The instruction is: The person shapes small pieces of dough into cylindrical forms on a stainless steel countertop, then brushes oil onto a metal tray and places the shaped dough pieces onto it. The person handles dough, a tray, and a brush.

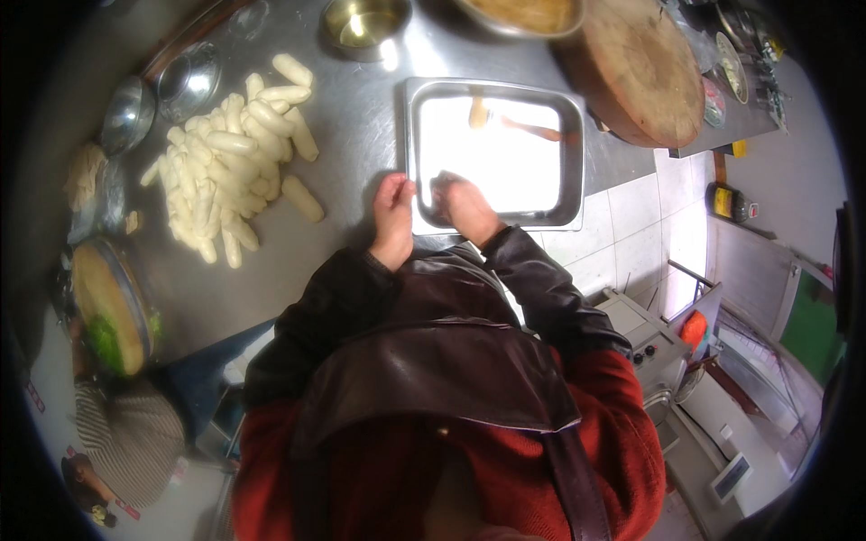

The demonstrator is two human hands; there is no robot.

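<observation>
A rectangular stainless-steel pan (410,149) sits on the table in front of me, its floor washed out by glare. My left hand (394,220) is at the pan's left rim, thumb and curled fingers against the edge. Inside the near left corner is my right hand (470,209), fingers bent down and blurred; whether they hold anything is unclear. Two brownish shapes show at the far side of the pan, too glared to name. To the left, a heap of pale dough rolls (233,159) lies on the steel table (358,135), one roll (302,199) apart from it.
A metal bowl of yellowish liquid (365,26) and another metal bowl (524,15) stand beyond the pan. At right is a thick round wooden chopping block (643,67). Metal bowls (127,115) and a second round board with greens (108,304) line the left. A person (128,433) is lower left.
</observation>
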